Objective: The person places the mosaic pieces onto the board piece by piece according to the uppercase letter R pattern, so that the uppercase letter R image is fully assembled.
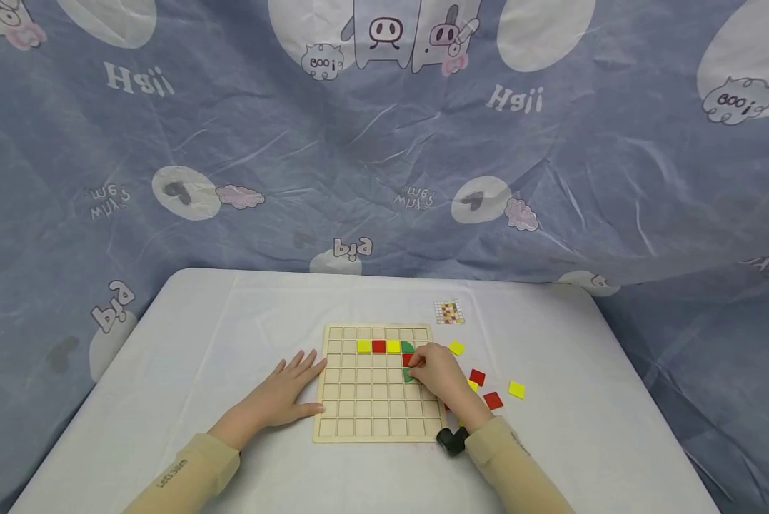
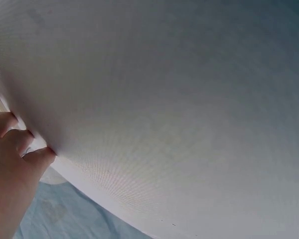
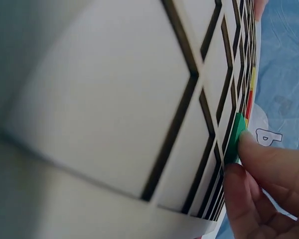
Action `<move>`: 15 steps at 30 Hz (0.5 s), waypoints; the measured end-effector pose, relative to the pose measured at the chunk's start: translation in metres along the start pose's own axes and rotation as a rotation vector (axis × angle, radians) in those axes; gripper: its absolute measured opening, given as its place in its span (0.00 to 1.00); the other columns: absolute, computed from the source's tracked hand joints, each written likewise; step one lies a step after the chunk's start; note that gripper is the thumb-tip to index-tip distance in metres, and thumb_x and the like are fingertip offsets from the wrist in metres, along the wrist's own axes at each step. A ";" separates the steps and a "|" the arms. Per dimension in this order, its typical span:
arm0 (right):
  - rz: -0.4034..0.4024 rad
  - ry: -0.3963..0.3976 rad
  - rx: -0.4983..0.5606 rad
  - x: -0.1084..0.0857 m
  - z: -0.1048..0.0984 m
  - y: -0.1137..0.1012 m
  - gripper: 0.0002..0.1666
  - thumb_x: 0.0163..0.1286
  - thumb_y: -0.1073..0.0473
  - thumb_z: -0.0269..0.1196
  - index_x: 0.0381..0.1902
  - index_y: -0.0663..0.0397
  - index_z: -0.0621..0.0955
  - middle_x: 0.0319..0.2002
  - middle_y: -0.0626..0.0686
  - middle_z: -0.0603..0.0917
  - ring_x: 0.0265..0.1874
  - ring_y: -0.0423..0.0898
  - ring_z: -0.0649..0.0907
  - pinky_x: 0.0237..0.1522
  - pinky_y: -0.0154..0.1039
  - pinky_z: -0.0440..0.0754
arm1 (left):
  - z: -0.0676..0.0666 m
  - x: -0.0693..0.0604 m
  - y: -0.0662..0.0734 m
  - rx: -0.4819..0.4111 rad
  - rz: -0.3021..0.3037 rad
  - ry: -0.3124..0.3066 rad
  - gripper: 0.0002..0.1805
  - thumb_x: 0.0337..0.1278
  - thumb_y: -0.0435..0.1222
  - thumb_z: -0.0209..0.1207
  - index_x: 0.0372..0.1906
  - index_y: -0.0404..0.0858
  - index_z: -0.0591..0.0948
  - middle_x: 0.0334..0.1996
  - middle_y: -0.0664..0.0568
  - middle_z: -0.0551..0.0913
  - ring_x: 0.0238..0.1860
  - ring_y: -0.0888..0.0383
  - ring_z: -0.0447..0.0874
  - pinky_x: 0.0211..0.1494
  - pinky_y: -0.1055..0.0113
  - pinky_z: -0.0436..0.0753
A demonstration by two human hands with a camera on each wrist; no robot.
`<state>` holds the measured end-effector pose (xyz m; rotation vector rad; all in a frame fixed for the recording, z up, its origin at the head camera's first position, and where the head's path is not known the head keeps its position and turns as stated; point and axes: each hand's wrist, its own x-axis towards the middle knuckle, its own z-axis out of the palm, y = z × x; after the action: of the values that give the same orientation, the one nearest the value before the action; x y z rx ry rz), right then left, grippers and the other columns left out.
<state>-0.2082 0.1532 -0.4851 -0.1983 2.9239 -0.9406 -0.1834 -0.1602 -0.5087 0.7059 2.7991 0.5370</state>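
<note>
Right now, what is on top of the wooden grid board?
A row: yellow tile, red tile, second yellow tile, green piece. Below: another red tile, and a lower green piece pinched by the right hand. Whatever that hand covers can't be seen.

Left sleeve (image 1: 181,482): at the lower left of the head view we see long, pale beige cloth, lightly creased.
Left lettering (image 1: 172,473): we make out small dark characters in one line, seeming to read "Lets Slim".
Left cuff (image 1: 220,459): we find the same beige, wide and loose, ending at the wrist.
Right sleeve (image 1: 522,471): at the lower right we see matching beige cloth.
Right lettering (image 1: 520,443): we see a short dark line, too small to read.
Right cuff (image 1: 485,440): we see beige again, broad-edged.
Black fitting (image 1: 452,442): beside that cuff, two-lobed; we cannot tell how it attaches.
</note>
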 end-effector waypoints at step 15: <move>0.039 0.030 0.038 -0.003 -0.008 0.005 0.07 0.58 0.61 0.73 0.24 0.52 0.84 0.27 0.48 0.80 0.27 0.41 0.76 0.30 0.33 0.76 | 0.002 0.001 -0.002 0.000 0.005 0.004 0.47 0.58 0.60 0.60 0.76 0.42 0.60 0.77 0.40 0.55 0.78 0.37 0.48 0.76 0.36 0.51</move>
<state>-0.2065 0.1620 -0.4816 -0.1257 2.9230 -1.0009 -0.1848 -0.1607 -0.5115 0.7127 2.8014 0.5401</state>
